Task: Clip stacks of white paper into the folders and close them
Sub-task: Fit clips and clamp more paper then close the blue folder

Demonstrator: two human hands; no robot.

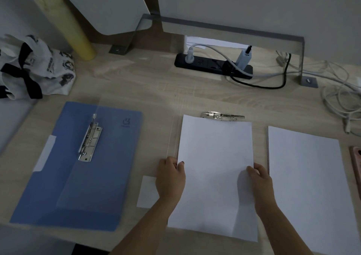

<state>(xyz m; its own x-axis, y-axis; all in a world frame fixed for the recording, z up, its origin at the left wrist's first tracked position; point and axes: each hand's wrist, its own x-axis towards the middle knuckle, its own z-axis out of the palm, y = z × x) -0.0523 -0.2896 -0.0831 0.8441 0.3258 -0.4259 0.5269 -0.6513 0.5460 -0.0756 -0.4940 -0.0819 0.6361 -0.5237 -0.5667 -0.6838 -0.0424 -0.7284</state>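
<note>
A stack of white paper (213,157) lies in the middle of the desk over a clear folder whose metal clip (222,116) shows just past the stack's far edge. My left hand (171,178) grips the stack's left edge, thumb on top. My right hand (260,184) grips its right edge. An open blue folder (64,186) with a metal clip (90,139) and a clear cover lies at the left. A second stack of white paper (308,186) lies at the right.
A black power strip (207,65) with plugs and cables sits at the back, with white cables (340,96) coiled at the right. A printed cloth bag (37,67) lies at the far left. A pink phone (356,163) pokes in at the right edge.
</note>
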